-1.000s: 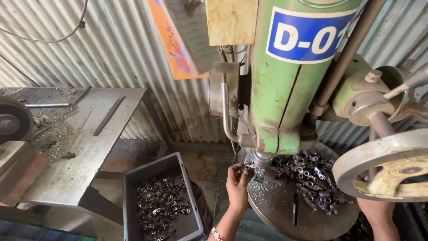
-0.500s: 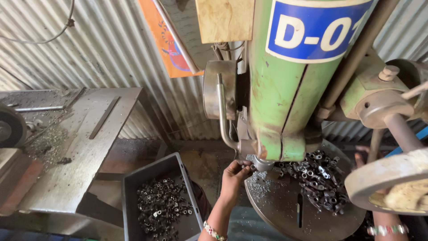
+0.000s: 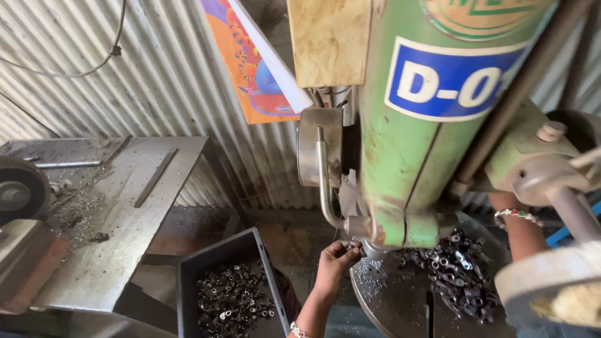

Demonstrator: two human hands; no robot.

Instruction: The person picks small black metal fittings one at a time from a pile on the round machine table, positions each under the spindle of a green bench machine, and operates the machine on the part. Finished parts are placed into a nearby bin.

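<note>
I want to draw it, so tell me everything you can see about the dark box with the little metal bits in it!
The dark grey bin is a rectangular open-topped box, plastic by its look, with straight walls. It sits low, left of the drill's round table, seen at a slant. Small dark metal parts are heaped inside. No hand touches it; the left hand is up by the drill.

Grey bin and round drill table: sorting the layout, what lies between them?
In the head view, the left hand and forearm rise between grey bin and round table.
</note>
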